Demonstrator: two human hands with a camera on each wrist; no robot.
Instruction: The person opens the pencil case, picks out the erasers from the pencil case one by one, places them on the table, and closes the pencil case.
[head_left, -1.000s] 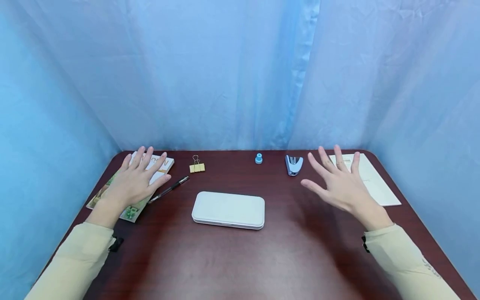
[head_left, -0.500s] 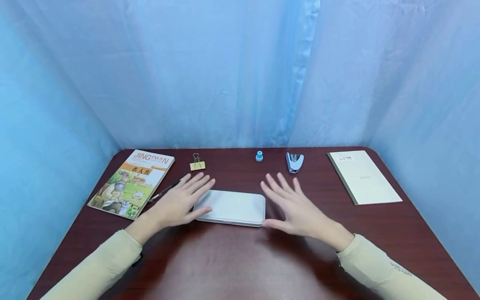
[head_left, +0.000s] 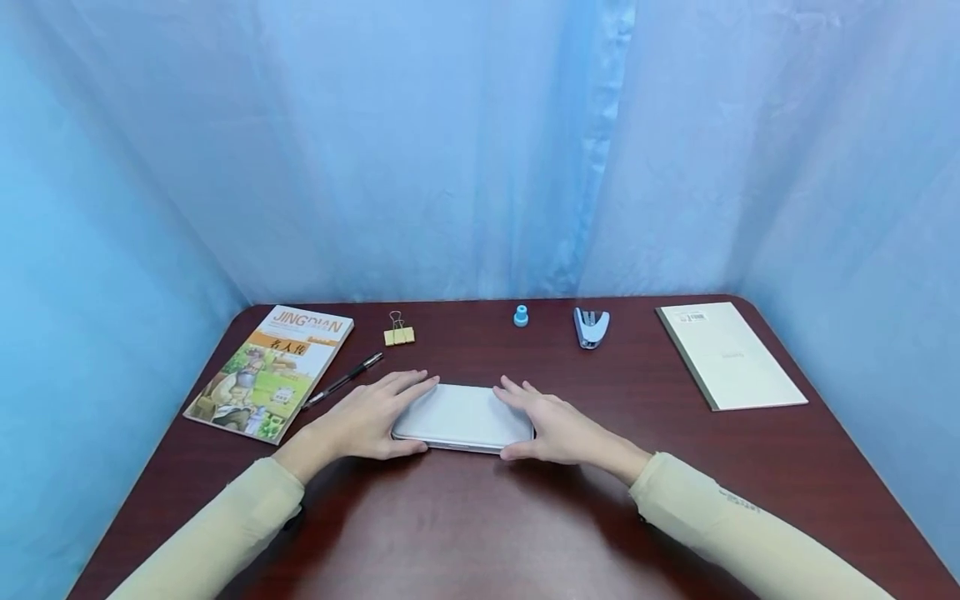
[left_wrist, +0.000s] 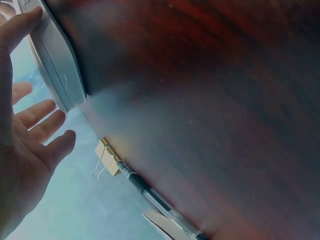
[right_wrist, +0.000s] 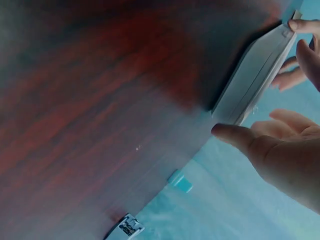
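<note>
A flat white pencil case point(head_left: 465, 417) lies shut on the table in front of the person. The left hand point(head_left: 367, 421) grips its left end, thumb on the near side and fingers over the far edge. In the left wrist view, that thumb point(left_wrist: 30, 22) touches the case's side point(left_wrist: 55, 55). Around the right end stands the right hand point(head_left: 558, 429), its fingertips at the far edge and thumb near the front. In the right wrist view its fingers look loosely extended, and the thumb point(right_wrist: 307, 57) appears just off the case point(right_wrist: 255, 75).
A black pen point(head_left: 343, 381) and a magazine point(head_left: 273, 371) lie left of the case. Along the back are a yellow binder clip point(head_left: 399, 335), a small blue bottle-shaped piece point(head_left: 521, 316) and a stapler point(head_left: 591, 328). A pale notebook point(head_left: 731, 354) lies right. Curtains point(head_left: 450, 150) enclose the table.
Both hands have come inward and down from above the magazine and notebook to the two ends of the pencil case. The left hand has taken hold of it. The case has hardly moved.
</note>
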